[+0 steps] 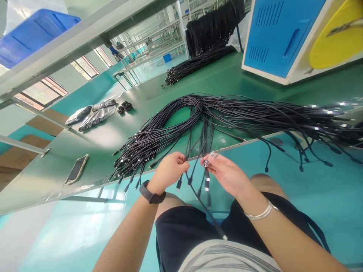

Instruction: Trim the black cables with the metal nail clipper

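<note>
left hand [170, 168] grip closed on a few cables [205, 130] hanging off the surface's [99, 136] front edge | right hand [224, 172] pinches a clear wrapper [209, 158] | step: probably wrapping ends | next needs one plug [207, 184] singled out

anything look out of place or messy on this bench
Nothing looks damaged or spilled. The cable bundle lies splayed loose on the table, and several cable ends dangle over its front edge at the right. The left hand and right hand pinch a few hanging cables.
</note>
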Demonstrator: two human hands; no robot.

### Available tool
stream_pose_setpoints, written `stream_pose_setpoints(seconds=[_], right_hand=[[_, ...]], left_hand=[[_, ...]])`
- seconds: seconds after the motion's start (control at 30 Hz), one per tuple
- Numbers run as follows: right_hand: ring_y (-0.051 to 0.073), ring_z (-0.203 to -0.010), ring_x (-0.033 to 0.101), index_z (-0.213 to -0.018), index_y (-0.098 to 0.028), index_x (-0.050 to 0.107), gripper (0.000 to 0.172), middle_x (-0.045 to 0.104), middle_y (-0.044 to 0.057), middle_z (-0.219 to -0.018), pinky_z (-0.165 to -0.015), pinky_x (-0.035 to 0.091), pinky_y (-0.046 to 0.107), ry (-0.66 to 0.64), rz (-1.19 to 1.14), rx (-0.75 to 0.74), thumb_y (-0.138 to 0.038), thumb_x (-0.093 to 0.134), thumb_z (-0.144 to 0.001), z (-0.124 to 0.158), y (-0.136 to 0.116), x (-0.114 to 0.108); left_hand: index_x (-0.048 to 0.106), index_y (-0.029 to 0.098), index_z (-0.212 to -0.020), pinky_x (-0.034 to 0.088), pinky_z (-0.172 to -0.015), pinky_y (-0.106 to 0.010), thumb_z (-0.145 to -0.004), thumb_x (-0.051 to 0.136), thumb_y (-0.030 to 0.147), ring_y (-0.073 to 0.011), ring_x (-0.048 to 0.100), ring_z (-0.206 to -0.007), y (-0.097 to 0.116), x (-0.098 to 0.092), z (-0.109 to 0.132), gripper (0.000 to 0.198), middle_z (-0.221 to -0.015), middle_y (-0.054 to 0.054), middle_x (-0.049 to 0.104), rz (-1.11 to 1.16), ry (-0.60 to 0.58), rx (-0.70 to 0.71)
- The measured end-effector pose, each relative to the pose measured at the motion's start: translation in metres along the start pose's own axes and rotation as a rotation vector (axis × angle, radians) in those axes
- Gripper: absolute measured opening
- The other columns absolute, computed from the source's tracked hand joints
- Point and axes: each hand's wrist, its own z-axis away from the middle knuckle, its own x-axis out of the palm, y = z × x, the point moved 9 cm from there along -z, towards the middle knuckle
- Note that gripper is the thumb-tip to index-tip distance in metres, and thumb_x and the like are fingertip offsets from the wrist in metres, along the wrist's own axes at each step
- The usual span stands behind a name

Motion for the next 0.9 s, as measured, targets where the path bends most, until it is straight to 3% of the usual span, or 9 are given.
stream_pose_setpoints(seconds=[0.1,0.17,0.23,0.3,0.43,0.57,0.63,0.77,0.9], right_hand=[[0.019,-0.095,0.06,-0.086,-0.021,0.072,0.03,0.068,0.004,-0.095,-0.094,0.045,0.034,0.057,0.058,0.011,-0.048,0.077,-0.075,0.003,0.006,-0.017],[0.02,-0.098,0.059,-0.087,-0.021,0.073,0.031,0.068,0.004,-0.097,-0.096,0.044,0.035,0.099,0.082,0.007,-0.048,0.078,-0.074,0.007,0.009,-0.028],[0.02,-0.099,0.057,-0.089,-0.021,0.073,0.032,0.067,0.004,-0.098,-0.096,0.043,0.036,0.15,0.097,-0.007,-0.049,0.078,-0.074,0.011,0.011,-0.039],[0.018,-0.091,0.057,-0.088,-0.021,0.073,0.032,0.066,0.003,-0.095,-0.089,0.045,0.033,0.207,0.107,-0.018,-0.048,0.078,-0.073,0.016,0.012,-0.05],[0.009,-0.063,0.047,-0.088,-0.02,0.072,0.033,0.062,0.0,-0.086,-0.065,0.043,0.028,0.272,0.114,0.011,-0.045,0.082,-0.069,0.028,0.018,-0.065],[0.011,-0.068,0.053,-0.092,-0.021,0.073,0.034,0.06,-0.001,-0.081,-0.069,0.045,0.028,0.266,0.102,0.056,-0.04,0.085,-0.066,0.035,0.025,-0.069],[0.013,-0.076,0.056,-0.089,-0.022,0.073,0.031,0.063,0.0,-0.085,-0.075,0.047,0.03,0.251,0.087,0.07,-0.039,0.085,-0.066,0.035,0.027,-0.07],[0.017,-0.092,0.059,-0.084,-0.022,0.075,0.025,0.068,0.003,-0.097,-0.088,0.046,0.032,0.216,0.056,0.078,-0.042,0.082,-0.071,0.031,0.03,-0.068],[0.02,-0.105,0.059,-0.079,-0.024,0.074,0.022,0.071,0.003,-0.1,-0.097,0.043,0.034,0.209,0.009,0.05,-0.046,0.079,-0.074,0.027,0.026,-0.066]], left_hand=[[0.058,0.019,-0.107,0.038,-0.056,-0.029,-0.076,0.056,0.014,-0.0232,0.062,-0.063,-0.001,-0.004,0.01,0.032,-0.069,-0.003,0.068,-0.141,0.022,-0.021],[0.056,0.018,-0.115,0.042,-0.064,-0.034,-0.076,0.057,0.012,-0.0285,0.065,-0.076,0.0,-0.002,0.022,0.039,-0.082,-0.009,0.07,-0.22,0.065,-0.034],[0.055,0.017,-0.118,0.044,-0.079,-0.04,-0.084,0.053,0.017,-0.0336,0.062,-0.1,0.006,-0.002,0.038,0.034,-0.106,-0.015,0.068,-0.277,0.175,-0.025],[0.058,0.019,-0.113,0.043,-0.089,-0.041,-0.093,0.046,0.029,-0.0327,0.058,-0.11,0.013,0.001,0.055,0.025,-0.114,-0.015,0.065,-0.265,0.28,0.011],[0.063,0.021,-0.109,0.047,-0.08,-0.039,-0.094,0.041,0.054,-0.0311,0.066,-0.097,0.005,0.042,0.062,0.042,-0.108,-0.013,0.071,-0.039,0.11,-0.052],[0.051,0.02,-0.133,0.047,-0.084,-0.039,-0.088,0.048,0.063,-0.032,0.064,-0.106,0.001,0.069,0.043,0.063,-0.12,-0.014,0.068,0.314,0.089,-0.13],[0.053,0.02,-0.129,0.048,-0.08,-0.035,-0.086,0.054,0.06,-0.028,0.067,-0.098,0.006,0.075,0.028,0.059,-0.11,-0.011,0.072,0.478,0.099,-0.123],[0.068,0.02,-0.098,0.048,-0.065,-0.03,-0.084,0.06,0.043,-0.0234,0.067,-0.073,0.022,0.077,0.008,0.028,-0.08,-0.005,0.073,0.542,-0.023,-0.054],[0.069,0.022,-0.093,0.048,-0.063,-0.03,-0.09,0.049,0.037,-0.0223,0.066,-0.07,0.032,0.061,0.01,0.025,-0.078,-0.003,0.072,0.476,-0.073,0.028]])
